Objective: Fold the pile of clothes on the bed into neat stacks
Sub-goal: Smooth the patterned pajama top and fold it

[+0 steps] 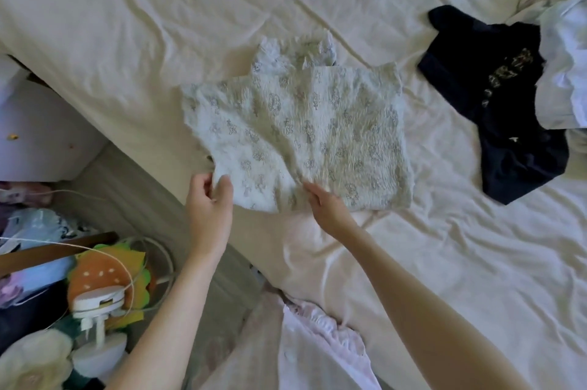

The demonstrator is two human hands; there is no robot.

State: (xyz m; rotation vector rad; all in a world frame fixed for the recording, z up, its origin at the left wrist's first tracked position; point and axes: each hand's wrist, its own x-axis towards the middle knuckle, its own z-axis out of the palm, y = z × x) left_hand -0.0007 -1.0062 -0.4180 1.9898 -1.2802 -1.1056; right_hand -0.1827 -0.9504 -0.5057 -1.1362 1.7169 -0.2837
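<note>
A white crinkled garment with a grey flower print (305, 132) lies spread on the cream bed sheet (143, 18), near the bed's left edge. My left hand (208, 199) pinches its near left corner between thumb and fingers. My right hand (324, 204) touches the garment's near edge; its fingertips are tucked at the cloth. A dark navy top with gold lettering (498, 110) lies flat to the right. White clothes (565, 62) are heaped at the far right edge.
A pale pink garment (320, 348) hangs over the bed's near edge by my body. On the floor at left stand a burger-shaped plush (101, 275), a white pump bottle (95, 319), cords and a pale cabinet (41, 135).
</note>
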